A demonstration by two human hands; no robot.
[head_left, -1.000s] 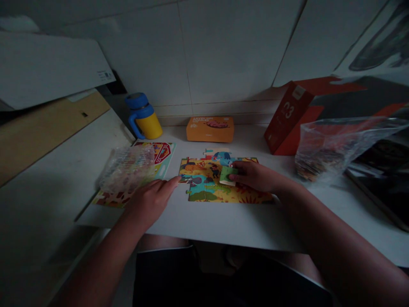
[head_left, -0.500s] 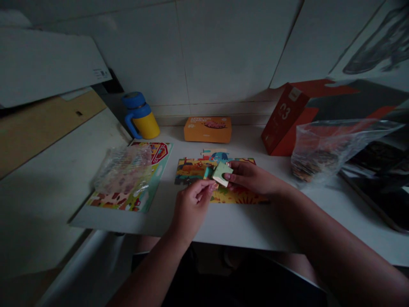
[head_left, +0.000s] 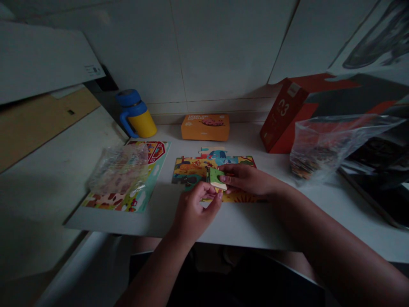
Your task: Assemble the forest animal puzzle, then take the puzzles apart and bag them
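My right hand grips a small stack of puzzle pieces, the top one green, with the thumb across its upper face. From the lower left, my left hand has its fingers at the stack's near edge, thumb and forefinger closed about it. Just beneath both hands lies a partly assembled jigsaw puzzle with animals on yellow ground. A blue elephant shows at its far side. My hands and the stack hide part of its middle and right.
An orange puzzle box stands at the wall, with a blue-yellow flask left of it. Crinkled plastic covers part of a farm picture sheet. At right are a red box and a clear bag of pieces.
The stack has tilted and shifted slightly left and towards me, its top now showing brighter green. My left thumb has moved right, under the stack's near edge. The view has shifted slightly.
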